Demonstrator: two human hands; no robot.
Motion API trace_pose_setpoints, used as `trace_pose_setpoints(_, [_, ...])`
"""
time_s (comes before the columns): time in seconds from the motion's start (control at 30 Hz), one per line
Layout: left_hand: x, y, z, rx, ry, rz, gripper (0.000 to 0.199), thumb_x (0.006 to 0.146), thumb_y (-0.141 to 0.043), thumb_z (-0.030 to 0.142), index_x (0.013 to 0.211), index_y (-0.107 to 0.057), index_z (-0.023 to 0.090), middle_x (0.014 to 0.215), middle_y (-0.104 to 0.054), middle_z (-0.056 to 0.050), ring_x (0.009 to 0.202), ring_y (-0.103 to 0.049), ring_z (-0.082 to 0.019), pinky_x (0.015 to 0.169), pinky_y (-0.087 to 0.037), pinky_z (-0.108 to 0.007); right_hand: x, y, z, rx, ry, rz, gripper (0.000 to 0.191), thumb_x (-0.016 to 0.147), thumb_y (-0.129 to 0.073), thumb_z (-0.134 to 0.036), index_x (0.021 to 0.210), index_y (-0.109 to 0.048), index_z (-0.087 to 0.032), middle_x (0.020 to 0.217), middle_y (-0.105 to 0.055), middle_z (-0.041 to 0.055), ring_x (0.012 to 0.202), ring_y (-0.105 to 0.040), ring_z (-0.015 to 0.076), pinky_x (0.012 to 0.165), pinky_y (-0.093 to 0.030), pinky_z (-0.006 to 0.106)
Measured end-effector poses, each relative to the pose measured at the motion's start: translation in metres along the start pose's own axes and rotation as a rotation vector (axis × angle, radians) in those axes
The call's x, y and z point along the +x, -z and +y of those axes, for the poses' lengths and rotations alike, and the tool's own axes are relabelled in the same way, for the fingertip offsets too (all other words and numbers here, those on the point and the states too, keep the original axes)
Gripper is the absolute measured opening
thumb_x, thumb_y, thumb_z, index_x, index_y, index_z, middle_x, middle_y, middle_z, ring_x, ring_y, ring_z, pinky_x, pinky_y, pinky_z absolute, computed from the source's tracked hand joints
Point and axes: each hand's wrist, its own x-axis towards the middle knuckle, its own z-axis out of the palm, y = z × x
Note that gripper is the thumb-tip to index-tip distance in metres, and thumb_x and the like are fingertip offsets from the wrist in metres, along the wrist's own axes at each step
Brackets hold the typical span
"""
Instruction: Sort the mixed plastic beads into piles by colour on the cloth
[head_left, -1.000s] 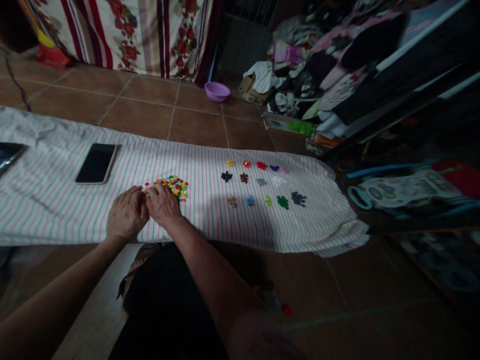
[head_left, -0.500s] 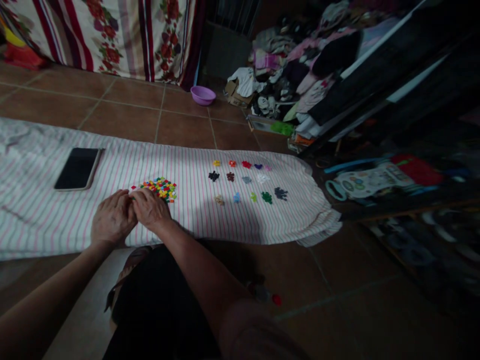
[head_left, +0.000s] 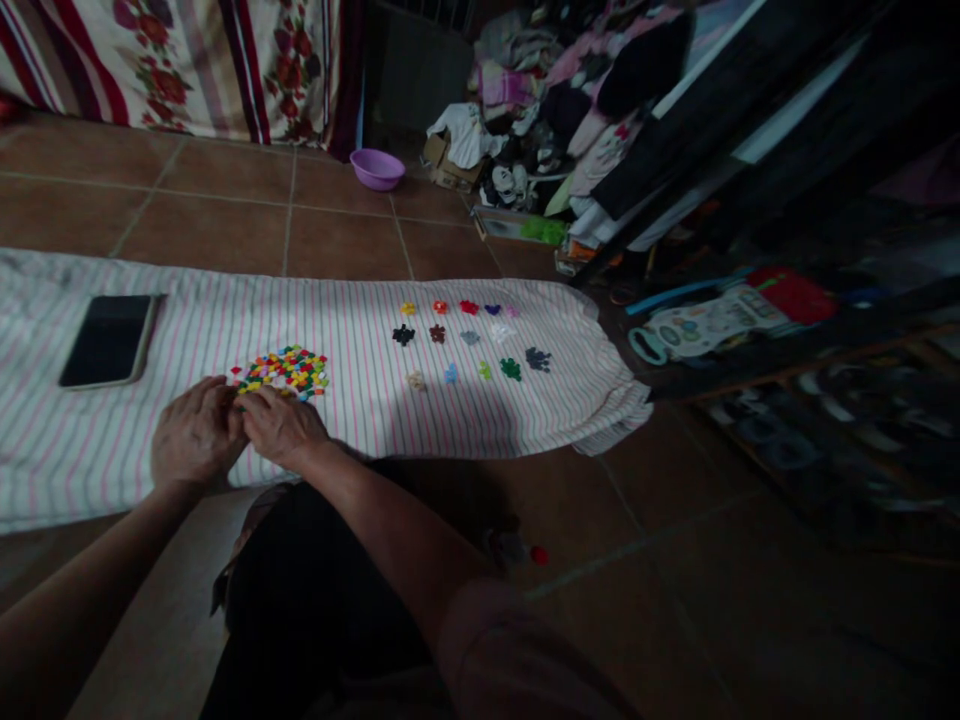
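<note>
A pile of small colourful pieces [head_left: 289, 370], mostly yellow, red, green and white, lies on a striped cloth [head_left: 360, 410]. At the pile's near left edge, my left hand [head_left: 196, 432] and my right hand [head_left: 283, 425] meet with fingers bent inward and fingertips together. What they pinch is hidden behind the fingers. Farther right, small groups sorted by colour lie in three rows, among them a black group [head_left: 403, 335], a brown group [head_left: 437, 334], a red group [head_left: 469, 307], a dark green group [head_left: 511, 369] and a dark grey group [head_left: 538, 359].
A phone [head_left: 109, 340] lies on the cloth to the left. On the tiled floor beyond stands a purple basin [head_left: 377, 170], near a heap of clothes [head_left: 517, 110]. A low shelf [head_left: 825, 365] with a red and white item is at the right.
The whole view has shifted, so the cloth and its contents sit farther left. My right hand has drawn back slightly from the pile, and more of the pieces show. Both hands stay together.
</note>
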Motion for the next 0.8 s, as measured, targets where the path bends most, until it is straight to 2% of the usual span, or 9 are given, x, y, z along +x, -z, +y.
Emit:
trace_pose_setpoints(0.2, [-0.001,0.001,0.002,-0.018,-0.024,0.025,0.029,0.087,-0.039,0.030,0.103,-0.058,0.016,0.124,-0.065,-0.018,0.116,-0.060,-0.031,0.097,-0.046,-0.045,-0.018,0.001,0.005,-0.005,-0.018,0.029,0.028,0.101,-0.039,-0.028,0.123,-0.056,-0.022,0.122,-0.062,0.0036,0.106,-0.061,0.0155,0.087,-0.054,0.026])
trace_pose_setpoints(0.33, [-0.002,-0.001,0.001,-0.047,-0.025,0.042,0.028,0.084,-0.043,0.029,0.106,-0.057,0.018,0.124,-0.065,-0.015,0.117,-0.060,-0.030,0.100,-0.046,-0.045,-0.024,0.003,0.009,0.030,-0.123,0.077,0.028,0.101,-0.041,-0.029,0.122,-0.058,-0.022,0.120,-0.064,0.0031,0.104,-0.062,0.0152,0.088,-0.053,0.027])
trace_pose_setpoints(0.43, [-0.002,0.001,0.002,-0.047,-0.010,0.027,0.028,0.084,-0.043,0.029,0.106,-0.058,0.018,0.125,-0.064,-0.015,0.117,-0.060,-0.030,0.099,-0.046,-0.045,-0.026,0.006,0.012,0.041,-0.167,0.103,0.024,0.099,-0.045,-0.026,0.118,-0.059,-0.022,0.120,-0.065,0.0024,0.108,-0.062,0.0146,0.094,-0.050,0.027])
trace_pose_setpoints(0.57, [-0.001,0.004,0.004,-0.045,-0.016,0.022,0.029,0.086,-0.039,0.030,0.103,-0.058,0.016,0.124,-0.065,-0.017,0.115,-0.061,-0.030,0.099,-0.046,-0.044,-0.026,0.011,0.013,0.049,-0.124,0.114,0.021,0.098,-0.049,-0.024,0.116,-0.059,-0.023,0.120,-0.067,0.0009,0.114,-0.060,0.0122,0.100,-0.045,0.025])
trace_pose_setpoints(0.7, [-0.001,0.003,0.003,-0.056,-0.029,0.042,0.028,0.085,-0.037,0.032,0.101,-0.056,0.018,0.121,-0.065,-0.017,0.115,-0.060,-0.031,0.099,-0.046,-0.045,-0.031,0.010,0.011,0.051,-0.114,0.137,0.022,0.097,-0.049,-0.023,0.115,-0.060,-0.023,0.117,-0.067,0.0012,0.112,-0.060,0.0109,0.098,-0.046,0.022])
trace_pose_setpoints(0.8, [-0.003,0.002,0.001,-0.077,-0.035,0.050,0.026,0.084,-0.039,0.032,0.101,-0.054,0.020,0.121,-0.064,-0.015,0.116,-0.059,-0.031,0.099,-0.045,-0.045,-0.040,0.007,0.007,0.013,-0.198,0.131,0.021,0.095,-0.051,-0.024,0.113,-0.062,-0.022,0.109,-0.068,0.0036,0.104,-0.063,0.0145,0.093,-0.049,0.025])
